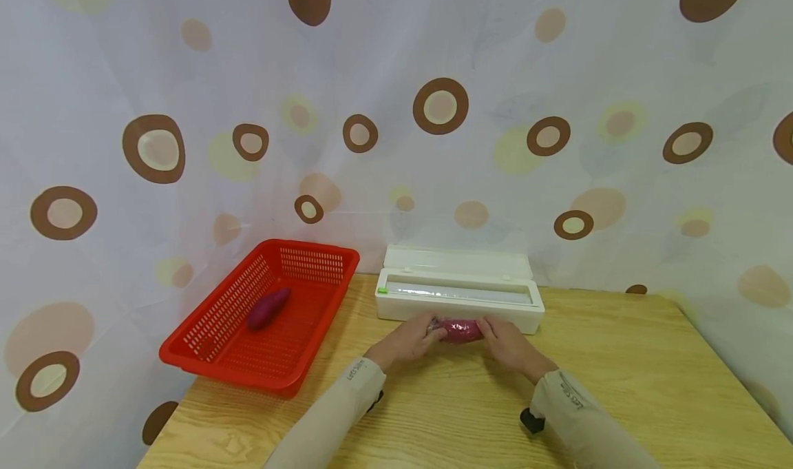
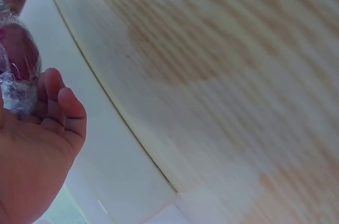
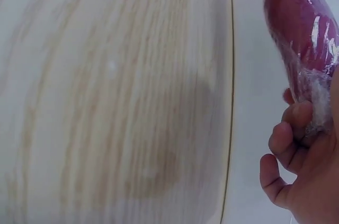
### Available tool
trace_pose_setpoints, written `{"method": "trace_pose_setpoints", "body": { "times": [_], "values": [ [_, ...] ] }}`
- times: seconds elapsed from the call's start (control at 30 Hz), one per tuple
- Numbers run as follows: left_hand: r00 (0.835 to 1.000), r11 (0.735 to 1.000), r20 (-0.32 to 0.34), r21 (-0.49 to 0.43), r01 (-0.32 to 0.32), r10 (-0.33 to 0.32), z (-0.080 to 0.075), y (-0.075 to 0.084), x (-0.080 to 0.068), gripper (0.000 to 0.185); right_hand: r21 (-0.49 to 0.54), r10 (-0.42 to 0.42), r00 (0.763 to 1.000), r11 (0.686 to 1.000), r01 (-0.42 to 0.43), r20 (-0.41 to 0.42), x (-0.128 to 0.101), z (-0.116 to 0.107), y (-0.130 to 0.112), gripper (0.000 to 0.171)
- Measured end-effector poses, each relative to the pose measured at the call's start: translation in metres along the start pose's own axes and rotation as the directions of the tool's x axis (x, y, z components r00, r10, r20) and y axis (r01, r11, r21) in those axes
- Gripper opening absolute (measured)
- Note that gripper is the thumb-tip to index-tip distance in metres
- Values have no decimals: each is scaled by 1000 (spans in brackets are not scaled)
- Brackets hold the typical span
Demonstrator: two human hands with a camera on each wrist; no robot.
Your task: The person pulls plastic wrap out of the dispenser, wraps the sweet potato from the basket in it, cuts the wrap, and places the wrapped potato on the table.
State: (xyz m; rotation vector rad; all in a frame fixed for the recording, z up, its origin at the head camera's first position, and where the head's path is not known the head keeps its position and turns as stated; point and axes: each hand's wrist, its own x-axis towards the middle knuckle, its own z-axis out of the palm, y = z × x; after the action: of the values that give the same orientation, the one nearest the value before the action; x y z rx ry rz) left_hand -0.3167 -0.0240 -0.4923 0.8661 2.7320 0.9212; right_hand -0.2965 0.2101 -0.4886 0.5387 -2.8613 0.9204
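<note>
A purple sweet potato [image 1: 461, 330] wrapped in clear plastic film is held between both hands, just in front of a white box. My left hand [image 1: 410, 338] grips its left end, where the film is bunched. The right hand [image 1: 509, 345] holds the other end with thumb and curled fingers. Up close in the right wrist view, the wrapped sweet potato [image 3: 302, 28] shows shiny, creased film gathered at its ends. The left wrist view shows only part of the sweet potato [image 2: 20, 52] beside the curled fingers of the left hand [image 2: 37, 155].
Behind the hands stands the white cling film box [image 1: 458, 313], its lid [image 1: 458, 261] raised and a film roll [image 1: 458, 293] inside. To the left, a red plastic basket [image 1: 322, 317] holds one unwrapped purple sweet potato [image 1: 268, 308]. A patterned cloth [image 1: 384, 180] hangs behind the wooden table [image 1: 619, 366].
</note>
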Motion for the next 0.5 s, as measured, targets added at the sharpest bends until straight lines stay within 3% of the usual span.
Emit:
{"method": "trace_pose_setpoints", "body": {
  "times": [0.3,0.5],
  "values": [
    [997,998,-44,-14,64,-65,-4,0,0,46,120,-45,999,992,43,16,-6,-1,-6,30],
    [995,998,-78,6,62,-61,-5,1,0,47,84,-47,999,996,44,28,-6,-1,-9,25]
  ]
}}
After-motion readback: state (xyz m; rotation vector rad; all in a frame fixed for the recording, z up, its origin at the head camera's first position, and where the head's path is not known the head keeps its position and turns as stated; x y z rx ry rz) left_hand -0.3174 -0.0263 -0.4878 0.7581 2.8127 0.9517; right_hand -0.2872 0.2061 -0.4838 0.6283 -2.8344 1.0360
